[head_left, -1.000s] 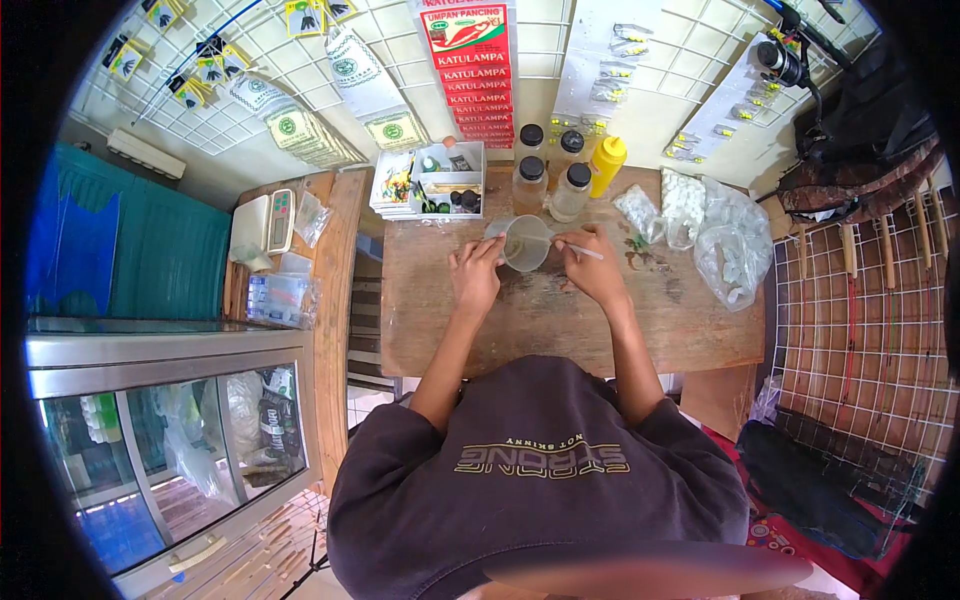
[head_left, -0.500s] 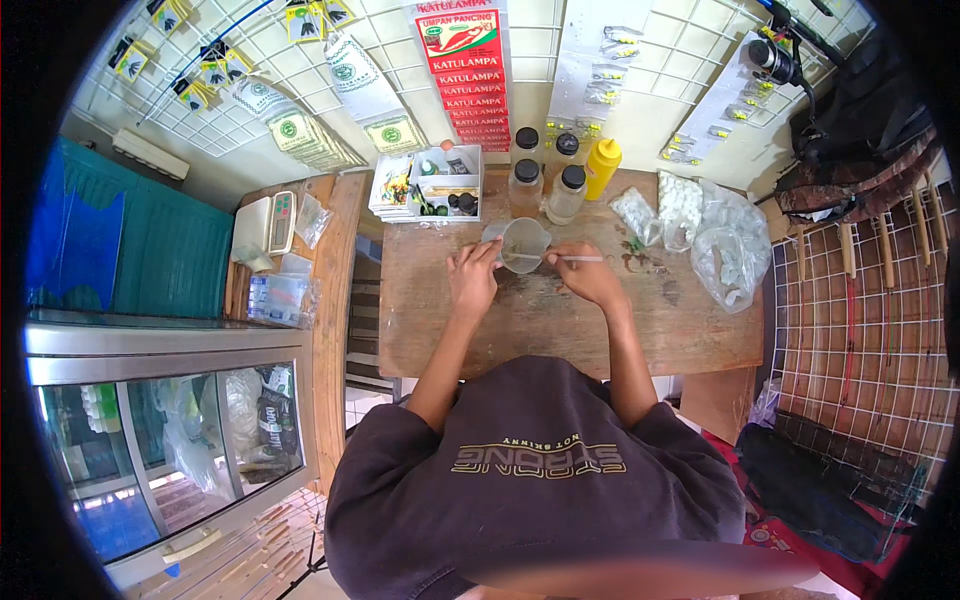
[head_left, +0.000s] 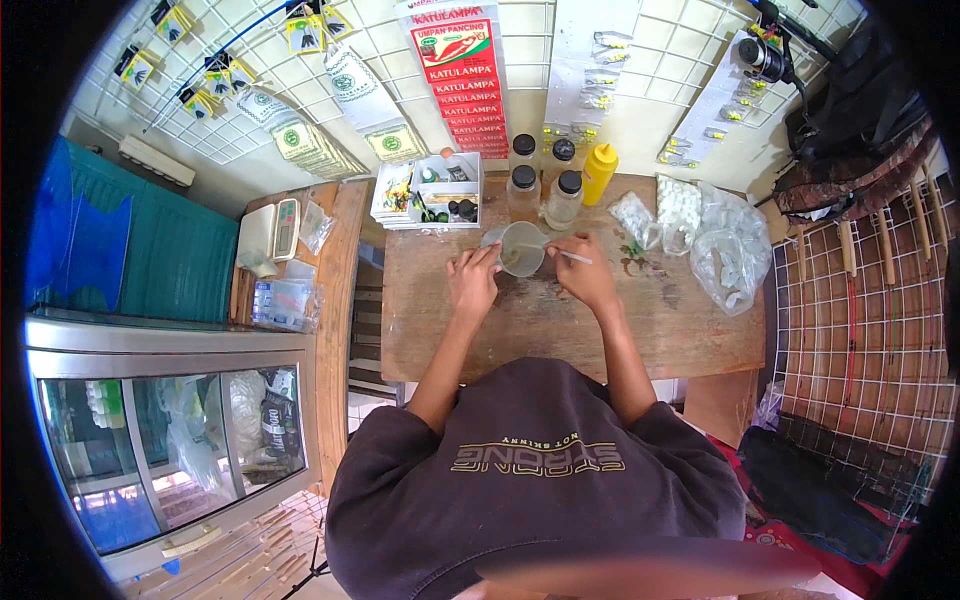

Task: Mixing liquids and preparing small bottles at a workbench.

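A translucent plastic cup stands on the wooden table, tilted slightly in view, with its handle side toward my left hand. The fingers of that hand close on the cup's left side. My right hand pinches a thin white stick at the cup's right rim. The stick's inner end reaches into the cup, where a little pale stuff shows that I cannot make out. Just beyond the cup are several clear bottles with black caps and a yellow squeeze bottle.
A white divided box of small items sits at the back left of the wooden table. Plastic bags of white pieces lie at the right, near green scraps. A scale rests on the left-hand side table.
My right hand has shifted slightly, and the stick now slants more steeply. My left hand stays at the cup. The whole view has moved a little.
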Demonstrator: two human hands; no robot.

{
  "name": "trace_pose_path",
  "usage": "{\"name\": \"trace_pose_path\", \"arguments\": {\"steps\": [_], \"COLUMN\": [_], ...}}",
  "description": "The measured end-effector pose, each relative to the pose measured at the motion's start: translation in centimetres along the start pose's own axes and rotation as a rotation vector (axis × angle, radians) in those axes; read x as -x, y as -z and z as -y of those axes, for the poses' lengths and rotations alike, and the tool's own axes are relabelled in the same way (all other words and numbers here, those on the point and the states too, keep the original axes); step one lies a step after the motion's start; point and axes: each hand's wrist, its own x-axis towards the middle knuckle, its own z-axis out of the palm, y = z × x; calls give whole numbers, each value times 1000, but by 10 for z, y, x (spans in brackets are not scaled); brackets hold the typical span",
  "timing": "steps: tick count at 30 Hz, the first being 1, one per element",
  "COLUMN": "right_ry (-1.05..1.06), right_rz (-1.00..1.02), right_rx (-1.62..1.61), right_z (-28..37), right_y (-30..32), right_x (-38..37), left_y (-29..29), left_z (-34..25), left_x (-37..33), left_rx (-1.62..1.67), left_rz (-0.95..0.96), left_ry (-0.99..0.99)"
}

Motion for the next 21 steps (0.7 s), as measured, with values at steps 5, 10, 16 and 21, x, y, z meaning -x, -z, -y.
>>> {"name": "trace_pose_path", "arguments": {"steps": [5,10,16,21], "right_ry": [-74,-41,-26,-121], "right_rz": [55,45,12,164], "right_rx": [-36,-43,-36,-190], "right_z": [1,1,0,3], "right_y": [3,2,1,6], "right_x": [-1,1,1,-1], "left_y": [-1,0,-2,-2], "left_z": [1,1,1,3], "left_x": [1,2,1,1], "left_rx": [-1,5,-5,14], "left_rz": [-17,-15,14,-29], "left_ry": [-6,-5,-1,-14]}}
